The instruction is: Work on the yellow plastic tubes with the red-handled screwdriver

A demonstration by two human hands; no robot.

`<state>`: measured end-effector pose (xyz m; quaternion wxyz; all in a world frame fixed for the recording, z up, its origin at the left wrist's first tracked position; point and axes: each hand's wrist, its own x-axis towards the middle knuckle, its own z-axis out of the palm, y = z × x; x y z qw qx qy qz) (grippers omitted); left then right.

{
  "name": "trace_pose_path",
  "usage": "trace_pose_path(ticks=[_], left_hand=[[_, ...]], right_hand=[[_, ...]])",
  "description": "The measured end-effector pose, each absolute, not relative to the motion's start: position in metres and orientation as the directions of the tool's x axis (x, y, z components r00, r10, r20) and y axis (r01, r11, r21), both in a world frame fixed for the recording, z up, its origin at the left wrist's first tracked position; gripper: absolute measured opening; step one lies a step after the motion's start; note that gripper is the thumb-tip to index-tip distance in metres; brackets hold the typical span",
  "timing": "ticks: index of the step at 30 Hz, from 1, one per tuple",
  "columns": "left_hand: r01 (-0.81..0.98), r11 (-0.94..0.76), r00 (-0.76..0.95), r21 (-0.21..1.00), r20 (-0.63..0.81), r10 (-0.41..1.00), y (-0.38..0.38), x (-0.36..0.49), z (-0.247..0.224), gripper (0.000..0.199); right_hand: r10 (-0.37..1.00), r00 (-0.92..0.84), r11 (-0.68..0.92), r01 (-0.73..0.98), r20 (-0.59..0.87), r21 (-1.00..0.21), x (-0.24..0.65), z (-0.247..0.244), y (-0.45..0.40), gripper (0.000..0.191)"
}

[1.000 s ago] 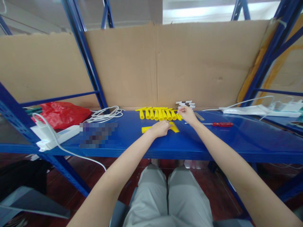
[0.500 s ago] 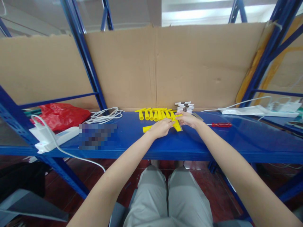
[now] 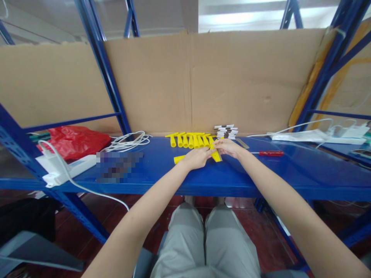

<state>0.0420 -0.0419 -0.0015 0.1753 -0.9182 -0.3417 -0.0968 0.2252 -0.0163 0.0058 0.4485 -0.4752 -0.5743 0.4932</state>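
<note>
Along the blue shelf [image 3: 313, 166] lie a row of yellow scrapers [image 3: 190, 143], stacked white packets [image 3: 227, 133], a red-handled screwdriver [image 3: 271, 153] and white cable [image 3: 130, 142].

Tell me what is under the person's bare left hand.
Under the bare left hand lies a yellow, plastic-looking tool: its round tubular handle end shows on one side, its flared flat head on the other. The hand covers the middle, so that part cannot be seen.

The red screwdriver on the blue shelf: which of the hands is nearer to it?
The right. The right hand is just left of the red screwdriver; the left hand is farther left, gripping a yellow tool.
</note>
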Motion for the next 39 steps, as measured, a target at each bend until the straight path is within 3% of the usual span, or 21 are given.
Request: trace_pose_path(ticks=[4,7,9,12,15,19,23,33,39], left_hand=[[0.664,-0.698,0.746,-0.269,0.299,0.595,-0.041,0.042,-0.002,0.047],[0.672,-0.691,0.739,-0.266,0.303,0.601,-0.043,0.042,-0.001,0.047],[0.674,-0.689,0.738,-0.267,0.297,0.606,-0.044,0.042,0.001,0.047],[0.671,-0.691,0.741,-0.269,0.279,0.611,-0.047,0.042,0.003,0.047],[0.668,-0.694,0.744,-0.269,0.272,0.611,-0.048,0.042,0.004,0.048],[0.667,-0.696,0.745,-0.267,0.273,0.609,-0.047,0.041,0.003,0.047],[0.666,-0.694,0.746,-0.273,0.275,0.607,-0.046,0.042,0.003,0.047],[0.66,-0.694,0.751,-0.289,0.284,0.596,-0.049,0.042,0.004,0.047],[0.655,-0.693,0.756,-0.302,0.289,0.588,-0.049,0.043,0.003,0.047]], right_hand=[[0.993,-0.106,0.075,0.152,0.059,-0.986,0.231,0.006,-0.008,0.019],[0.962,0.122,0.198,0.31,0.245,-0.93,0.245,0.011,0.001,0.04],[0.869,0.272,0.236,0.505,0.413,-0.83,0.259,0.013,0.004,0.049],[0.779,0.31,0.112,0.787,0.545,-0.607,0.28,0.013,0.003,0.05],[0.839,0.25,0.007,0.884,0.483,-0.468,0.293,0.008,-0.002,0.04],[0.922,0.218,-0.058,0.895,0.319,-0.443,0.296,0.004,-0.001,0.033],[0.953,0.161,-0.041,0.908,0.257,-0.418,0.293,0.006,0.002,0.03],[0.975,0.184,-0.162,0.973,0.125,-0.167,0.28,0.012,-0.006,0.031],[0.964,0.216,-0.184,0.962,0.153,-0.199,0.279,0.009,-0.003,0.028]])
